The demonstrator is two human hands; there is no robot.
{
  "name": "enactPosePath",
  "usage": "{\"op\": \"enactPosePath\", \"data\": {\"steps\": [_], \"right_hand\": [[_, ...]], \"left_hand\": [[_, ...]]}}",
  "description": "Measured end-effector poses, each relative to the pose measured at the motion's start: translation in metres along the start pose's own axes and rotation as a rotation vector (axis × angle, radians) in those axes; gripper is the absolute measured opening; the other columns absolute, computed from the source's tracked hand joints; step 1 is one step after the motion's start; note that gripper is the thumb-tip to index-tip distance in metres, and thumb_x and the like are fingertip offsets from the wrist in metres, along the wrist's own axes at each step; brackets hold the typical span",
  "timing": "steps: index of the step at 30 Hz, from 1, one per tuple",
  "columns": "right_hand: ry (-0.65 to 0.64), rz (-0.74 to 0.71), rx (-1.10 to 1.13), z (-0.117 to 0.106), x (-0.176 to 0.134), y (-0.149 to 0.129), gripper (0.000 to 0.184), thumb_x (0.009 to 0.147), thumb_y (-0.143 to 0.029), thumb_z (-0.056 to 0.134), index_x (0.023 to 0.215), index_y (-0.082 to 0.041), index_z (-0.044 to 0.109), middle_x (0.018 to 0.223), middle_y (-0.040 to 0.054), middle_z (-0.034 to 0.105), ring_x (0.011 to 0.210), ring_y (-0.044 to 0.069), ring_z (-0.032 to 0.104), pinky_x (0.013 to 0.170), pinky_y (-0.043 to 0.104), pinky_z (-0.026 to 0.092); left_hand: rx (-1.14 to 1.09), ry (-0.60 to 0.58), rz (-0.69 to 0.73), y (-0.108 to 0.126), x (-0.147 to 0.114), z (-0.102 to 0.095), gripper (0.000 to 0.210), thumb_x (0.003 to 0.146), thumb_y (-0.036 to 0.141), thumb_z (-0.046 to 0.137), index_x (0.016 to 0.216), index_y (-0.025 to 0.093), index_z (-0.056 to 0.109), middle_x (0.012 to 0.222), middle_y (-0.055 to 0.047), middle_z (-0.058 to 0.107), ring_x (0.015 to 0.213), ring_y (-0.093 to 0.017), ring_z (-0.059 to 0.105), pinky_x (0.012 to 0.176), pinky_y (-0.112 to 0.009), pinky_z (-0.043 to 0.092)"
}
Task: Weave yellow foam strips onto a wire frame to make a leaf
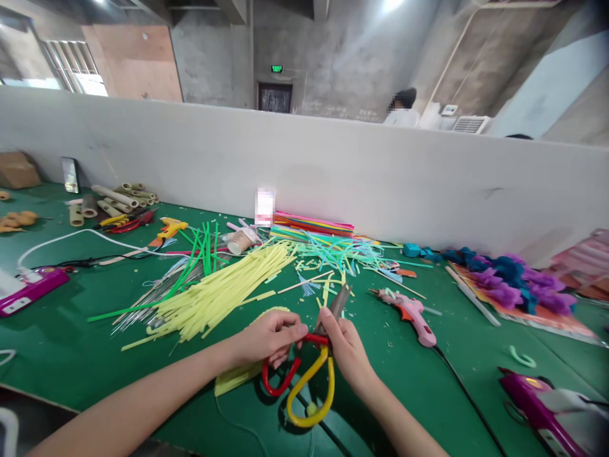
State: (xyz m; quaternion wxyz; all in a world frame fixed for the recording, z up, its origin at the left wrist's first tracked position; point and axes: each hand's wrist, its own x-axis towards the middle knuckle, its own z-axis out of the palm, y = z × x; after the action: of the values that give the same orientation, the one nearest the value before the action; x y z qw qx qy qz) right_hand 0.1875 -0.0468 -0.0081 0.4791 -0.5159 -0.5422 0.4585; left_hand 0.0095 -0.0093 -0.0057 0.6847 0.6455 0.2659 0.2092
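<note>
A pair of scissors with one red and one yellow handle is held over the green table, its blades pointing away from me. My right hand is closed around the blades near the pivot. My left hand has its fingers curled and pinched at the top of the red handle. Just beyond the blade tips lie short yellow strips. Beneath my left wrist is a flat yellow piece, partly hidden by the hand. A large bundle of yellow pipe cleaners lies ahead and to the left.
A pink glue gun with its black cord lies to the right. Purple power strips sit at both sides. Green pipe cleaners, a yellow glue gun and bamboo tubes are left. Purple and blue fuzzy pieces lie right.
</note>
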Motion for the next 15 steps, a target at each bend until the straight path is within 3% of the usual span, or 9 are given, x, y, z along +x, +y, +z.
{"op": "enactPosePath", "data": {"steps": [3, 7, 15], "right_hand": [[-0.079, 0.001, 0.007, 0.002, -0.002, 0.001, 0.055, 0.084, -0.064, 0.045, 0.053, -0.018, 0.042, 0.049, -0.0058, 0.032, 0.049, 0.008, 0.028, 0.046, 0.023, 0.023], [-0.079, 0.025, 0.049, 0.004, -0.005, 0.001, 0.056, 0.084, -0.064, 0.046, 0.052, -0.018, 0.042, 0.048, -0.0062, 0.032, 0.048, 0.008, 0.027, 0.046, 0.023, 0.023], [0.004, 0.094, 0.107, 0.004, -0.003, 0.002, 0.055, 0.085, -0.064, 0.043, 0.054, -0.018, 0.045, 0.048, -0.0049, 0.037, 0.048, 0.010, 0.032, 0.047, 0.023, 0.027]], "left_hand": [[-0.041, -0.095, -0.014, -0.003, -0.001, 0.005, 0.039, 0.086, 0.056, 0.051, 0.074, 0.020, 0.046, 0.036, 0.010, 0.043, 0.028, -0.006, 0.034, 0.037, -0.017, 0.035], [-0.032, -0.153, -0.016, -0.002, -0.004, 0.006, 0.038, 0.086, 0.056, 0.050, 0.074, 0.020, 0.045, 0.038, 0.009, 0.047, 0.031, -0.007, 0.041, 0.038, -0.017, 0.036], [-0.060, -0.041, 0.002, 0.009, -0.007, 0.008, 0.039, 0.086, 0.052, 0.051, 0.066, 0.019, 0.047, 0.038, 0.007, 0.047, 0.032, -0.009, 0.047, 0.036, -0.018, 0.036]]}}
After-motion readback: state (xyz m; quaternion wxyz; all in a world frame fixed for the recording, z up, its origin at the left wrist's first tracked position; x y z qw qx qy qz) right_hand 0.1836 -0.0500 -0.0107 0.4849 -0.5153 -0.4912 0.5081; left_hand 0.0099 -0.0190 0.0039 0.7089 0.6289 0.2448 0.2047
